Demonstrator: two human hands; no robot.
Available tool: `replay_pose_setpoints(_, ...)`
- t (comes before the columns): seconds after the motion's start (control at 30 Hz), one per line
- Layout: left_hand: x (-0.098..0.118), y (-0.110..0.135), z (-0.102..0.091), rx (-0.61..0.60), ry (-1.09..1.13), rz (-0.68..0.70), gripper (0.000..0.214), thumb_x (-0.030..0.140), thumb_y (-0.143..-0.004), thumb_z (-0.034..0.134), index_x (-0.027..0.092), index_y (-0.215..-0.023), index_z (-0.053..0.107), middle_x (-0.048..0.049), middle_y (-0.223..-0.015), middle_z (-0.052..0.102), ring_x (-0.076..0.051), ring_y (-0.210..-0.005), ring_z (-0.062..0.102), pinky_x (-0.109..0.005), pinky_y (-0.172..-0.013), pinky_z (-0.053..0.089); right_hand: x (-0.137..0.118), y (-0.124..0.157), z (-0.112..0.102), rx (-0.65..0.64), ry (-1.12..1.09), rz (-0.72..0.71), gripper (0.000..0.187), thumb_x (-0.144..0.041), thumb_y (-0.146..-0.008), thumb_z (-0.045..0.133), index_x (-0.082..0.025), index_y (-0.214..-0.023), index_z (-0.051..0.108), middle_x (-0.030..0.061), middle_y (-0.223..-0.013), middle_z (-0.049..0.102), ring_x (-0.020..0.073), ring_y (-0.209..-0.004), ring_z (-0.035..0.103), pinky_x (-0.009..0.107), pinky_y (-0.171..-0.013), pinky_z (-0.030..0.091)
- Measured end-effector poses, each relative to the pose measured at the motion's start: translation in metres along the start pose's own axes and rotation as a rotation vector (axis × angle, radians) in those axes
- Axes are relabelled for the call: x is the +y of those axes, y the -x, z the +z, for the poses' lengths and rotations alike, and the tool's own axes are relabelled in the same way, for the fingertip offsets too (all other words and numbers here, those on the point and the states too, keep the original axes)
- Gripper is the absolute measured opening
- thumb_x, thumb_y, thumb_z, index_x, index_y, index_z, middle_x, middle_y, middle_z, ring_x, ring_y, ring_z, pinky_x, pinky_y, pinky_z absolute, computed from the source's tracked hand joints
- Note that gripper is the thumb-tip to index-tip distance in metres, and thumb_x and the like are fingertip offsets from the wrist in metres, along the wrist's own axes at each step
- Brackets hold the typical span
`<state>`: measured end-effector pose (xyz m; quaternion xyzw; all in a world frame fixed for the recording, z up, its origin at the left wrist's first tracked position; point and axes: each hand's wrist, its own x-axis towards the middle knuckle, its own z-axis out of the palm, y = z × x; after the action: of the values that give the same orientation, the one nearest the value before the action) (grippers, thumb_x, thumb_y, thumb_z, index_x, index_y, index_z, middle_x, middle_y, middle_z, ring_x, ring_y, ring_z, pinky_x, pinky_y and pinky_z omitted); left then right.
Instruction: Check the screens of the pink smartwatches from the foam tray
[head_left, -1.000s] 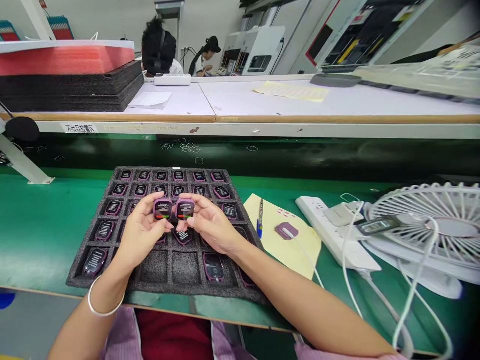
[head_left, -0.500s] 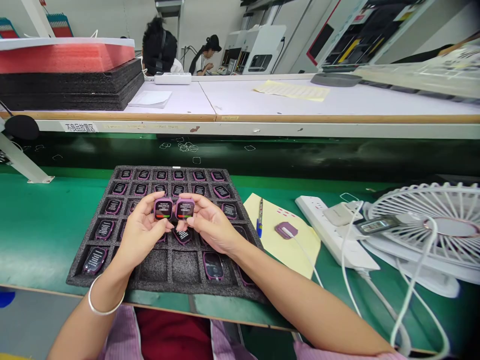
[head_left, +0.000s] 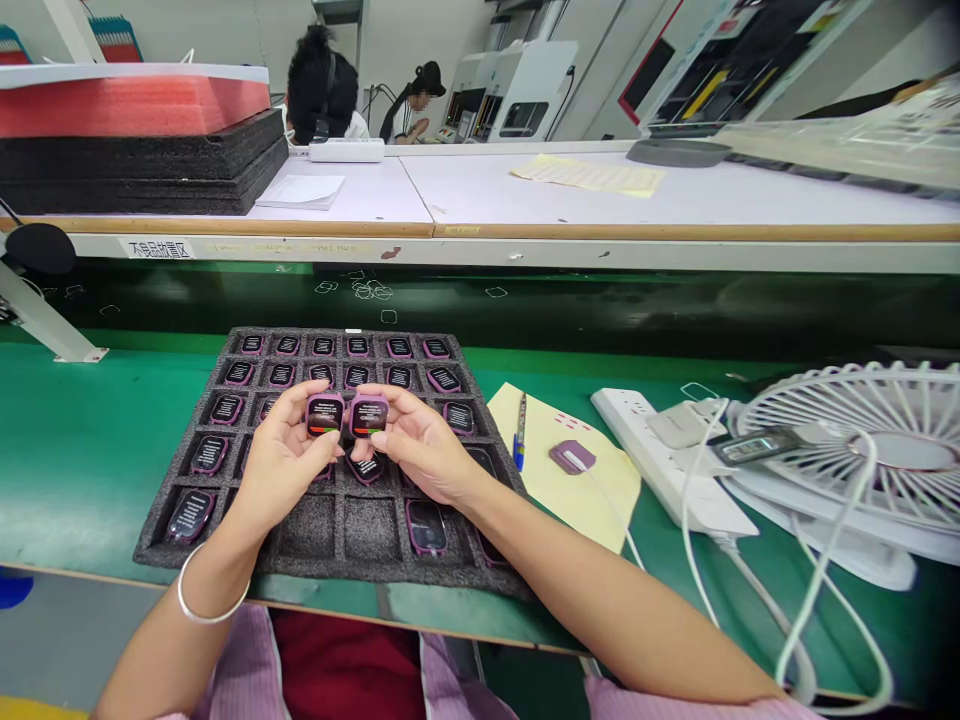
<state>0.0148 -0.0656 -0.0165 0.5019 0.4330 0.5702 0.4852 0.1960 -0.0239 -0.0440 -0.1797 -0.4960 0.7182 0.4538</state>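
Observation:
A black foam tray (head_left: 341, 540) with a grid of pockets lies on the green bench, and several pockets hold small purple watch bodies with dark screens. My left hand (head_left: 281, 465) is closed on one purple watch body (head_left: 325, 414), held above the tray's middle. My right hand (head_left: 420, 450) is closed on a second purple watch body (head_left: 368, 415), side by side with the first and touching it. Both lit screens face me and show a red and green bar. Some front-row pockets are bare foam.
Right of the tray lie a yellow sheet (head_left: 592, 490) with a pen (head_left: 520, 435) and a purple puck on a white cable (head_left: 572, 457). Further right are a white power strip (head_left: 660, 460) and a white fan (head_left: 862, 450). Foam sheets (head_left: 135, 160) are stacked back left. Two people sit far behind.
Both hands have kept the two watch bodies together almost unmoved; the view has shifted slightly.

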Motion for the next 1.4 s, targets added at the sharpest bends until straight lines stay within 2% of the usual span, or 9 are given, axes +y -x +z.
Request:
replay_pose_setpoints(0.23,-0.003,-0.0001,-0.0013,-0.018,-0.017,0.021,0.046,0.018,-0.078,0.076,0.02,-0.121,0.059,-0.0041,-0.106,0.069,-0.008,-0.063,0.068,-0.022,-0.062,0.061,0.0024,-0.0008,0.0004,-0.003,0.004,-0.021,0.043,-0.022,-0.084,0.078,-0.024,-0.124,0.061,-0.0004,-0.095,0.069,0.013,-0.071,0.071,0.028,-0.069,0.056)
replay_pose_setpoints(0.37,-0.0036,0.0008,-0.0009,-0.041,0.005,0.042,0.05,0.016,-0.076,0.076,0.02,-0.123,0.058,-0.0054,-0.112,0.068,-0.01,-0.07,0.071,-0.024,-0.069,0.063,0.0014,-0.0011,0.0005,0.014,0.015,-0.024,0.048,-0.02,-0.08,0.078,-0.024,-0.124,0.06,-0.0007,-0.094,0.068,0.0138,-0.071,0.07,0.031,-0.073,0.056)
replay_pose_setpoints(0.5,-0.0013,0.0027,0.0,-0.061,0.018,0.022,0.048,0.017,-0.078,0.073,0.02,-0.124,0.057,-0.008,-0.118,0.068,-0.012,-0.072,0.074,-0.027,-0.073,0.064,-0.0012,-0.001,0.0015,0.049,0.026,-0.023,0.049,-0.022,-0.076,0.08,-0.023,-0.121,0.06,-0.0008,-0.09,0.067,0.0139,-0.067,0.066,0.032,-0.068,0.055)
replay_pose_setpoints(0.7,0.0009,0.0036,0.0002,-0.064,0.017,-0.029,0.041,0.026,-0.084,0.069,0.018,-0.123,0.06,-0.0078,-0.11,0.071,-0.016,-0.067,0.075,-0.029,-0.067,0.065,-0.0031,-0.0008,0.0041,0.121,0.038,0.003,0.042,-0.029,-0.077,0.084,-0.023,-0.113,0.064,-0.0006,-0.093,0.067,0.0104,-0.058,0.06,0.028,-0.058,0.052)
replay_pose_setpoints(0.83,0.0005,0.0029,0.0005,-0.063,0.005,-0.047,0.039,0.03,-0.085,0.07,0.018,-0.121,0.061,-0.0086,-0.112,0.071,-0.015,-0.064,0.075,-0.029,-0.064,0.065,-0.0017,-0.0015,0.0034,0.13,0.04,0.017,0.04,-0.033,-0.077,0.085,-0.022,-0.11,0.064,-0.0014,-0.088,0.067,0.0089,-0.054,0.056,0.025,-0.053,0.048)
replay_pose_setpoints(1.1,0.0002,0.0041,0.0,-0.071,0.021,-0.041,0.041,0.025,-0.083,0.069,0.018,-0.122,0.061,-0.0076,-0.111,0.07,-0.016,-0.066,0.076,-0.029,-0.066,0.066,-0.0025,-0.0005,0.0031,0.111,0.034,0.001,0.039,-0.022,-0.076,0.08,-0.022,-0.111,0.063,-0.002,-0.089,0.065,0.0079,-0.056,0.056,0.024,-0.056,0.048)
replay_pose_setpoints(1.4,0.0024,0.0024,0.0003,-0.062,0.031,-0.073,0.044,0.021,-0.079,0.067,0.018,-0.122,0.061,-0.0078,-0.112,0.071,-0.016,-0.067,0.076,-0.029,-0.066,0.065,-0.0034,-0.0015,0.0048,0.126,0.034,0.003,0.039,-0.019,-0.073,0.078,-0.023,-0.109,0.064,-0.003,-0.086,0.062,0.0087,-0.056,0.055,0.025,-0.055,0.049)
